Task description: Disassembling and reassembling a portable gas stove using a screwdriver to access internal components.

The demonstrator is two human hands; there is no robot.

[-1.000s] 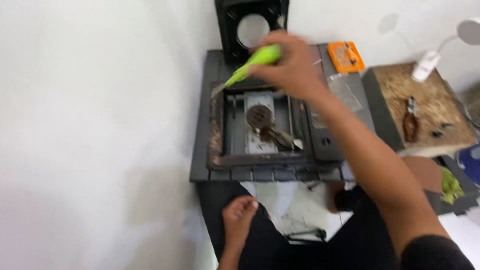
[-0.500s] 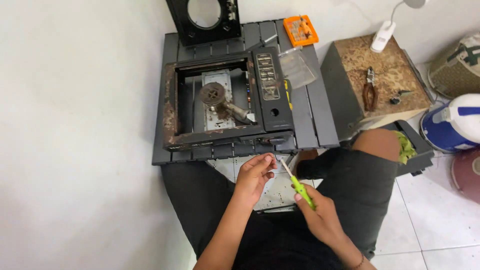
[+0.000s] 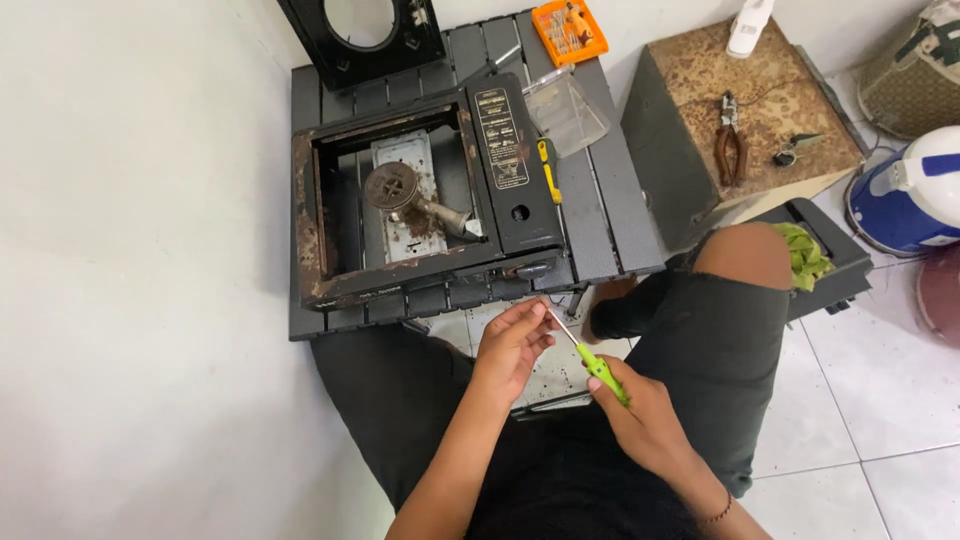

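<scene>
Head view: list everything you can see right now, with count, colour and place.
Stove body: one, rusty black, open, on slatted table.
Burner: one, rusty, inside stove.
Slatted table: one, dark grey, centre.
Stove top plate: one, black, far edge.
Parts box: one, orange, top.
Clear lid: one, beside stove.
Pliers: one, on rusty box at right.
Screwdriver: one, green handle, right hand.
Left hand: fingers at screwdriver tip.
Right hand: grips the handle.

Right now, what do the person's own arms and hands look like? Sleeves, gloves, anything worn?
Both arms are bare, with no sleeves in view. The left hand and right hand are ungloved, and no rings show. A thin dark band circles the right wrist.
</scene>
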